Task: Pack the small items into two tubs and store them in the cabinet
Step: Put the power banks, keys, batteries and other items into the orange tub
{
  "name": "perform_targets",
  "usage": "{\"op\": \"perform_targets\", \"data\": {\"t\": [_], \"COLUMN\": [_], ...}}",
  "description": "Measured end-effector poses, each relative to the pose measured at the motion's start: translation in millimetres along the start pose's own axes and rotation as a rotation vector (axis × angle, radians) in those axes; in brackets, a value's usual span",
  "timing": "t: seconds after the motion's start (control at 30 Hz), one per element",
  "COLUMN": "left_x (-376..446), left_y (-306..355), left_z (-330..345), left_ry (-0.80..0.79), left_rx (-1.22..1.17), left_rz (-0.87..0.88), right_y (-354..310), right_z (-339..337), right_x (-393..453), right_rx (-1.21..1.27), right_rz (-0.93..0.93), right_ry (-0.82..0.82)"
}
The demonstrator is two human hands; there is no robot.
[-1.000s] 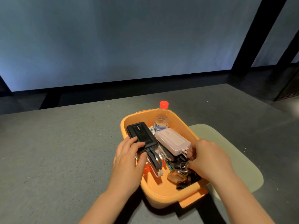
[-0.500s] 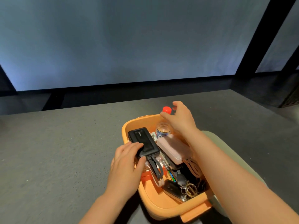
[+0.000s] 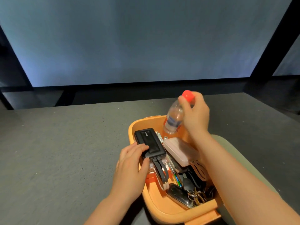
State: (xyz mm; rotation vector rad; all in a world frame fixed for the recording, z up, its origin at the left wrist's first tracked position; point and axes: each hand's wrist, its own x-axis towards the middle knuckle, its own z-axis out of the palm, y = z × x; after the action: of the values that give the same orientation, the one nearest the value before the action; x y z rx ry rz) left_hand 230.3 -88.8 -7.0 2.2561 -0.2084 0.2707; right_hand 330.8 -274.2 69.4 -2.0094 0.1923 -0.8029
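My right hand [image 3: 195, 116] grips the neck of a small clear bottle [image 3: 173, 120] just under its red cap [image 3: 188, 95], holding it tilted above the far end of the orange tub [image 3: 162, 207], its base just over the rim. My left hand [image 3: 131, 166] rests on the near end of a black power bank [image 3: 150, 142] lying along the tub's left side, fingers across its top and thumb at its near edge. Beside it a pale pink case [image 3: 181, 151] lies on the heap; nearer me sit a car key fob [image 3: 177, 194] and a bunch of keys [image 3: 197, 196]. The tub sits on the grey counter [image 3: 56, 151], towards its right side, with a pale green mat [image 3: 230, 153] showing under it on the right.
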Motion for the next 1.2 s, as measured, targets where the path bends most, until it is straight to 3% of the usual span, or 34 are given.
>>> {"op": "perform_targets", "data": {"t": [0.1, 0.2, 0.37, 0.57, 0.9, 1.03, 1.2], "left_x": [0, -1, -2, -4, -4, -3, -4], "left_y": [0, -2, -5, -4, -5, -6, -8], "left_z": [0, 1, 3, 4, 6, 6, 6], "left_ry": [0.004, 0.014, 0.02, 0.016, 0.005, 0.01, 0.012], "left_rx": [-0.009, -0.01, -0.012, 0.004, 0.021, 0.006, -0.005], "left_rz": [0.012, 0.028, 0.055, 0.027, 0.013, 0.012, 0.022], "right_y": [-39, -71, -60, -23, 7, 19, 24], "right_z": [-34, -70, -94, -79, -35, -19, -23], "right_x": [3, -4, -49, -99, -91, -89, -93], "right_rx": [0.06, 0.045, -0.018, -0.26, -0.472, -0.596, -0.433], "right_rz": [-0.179, -0.26, -0.102, 0.068, 0.186, 0.127, 0.133], "right_ry": [0.091, 0.069, -0.166, -0.345, -0.655, -0.647, -0.584]}}
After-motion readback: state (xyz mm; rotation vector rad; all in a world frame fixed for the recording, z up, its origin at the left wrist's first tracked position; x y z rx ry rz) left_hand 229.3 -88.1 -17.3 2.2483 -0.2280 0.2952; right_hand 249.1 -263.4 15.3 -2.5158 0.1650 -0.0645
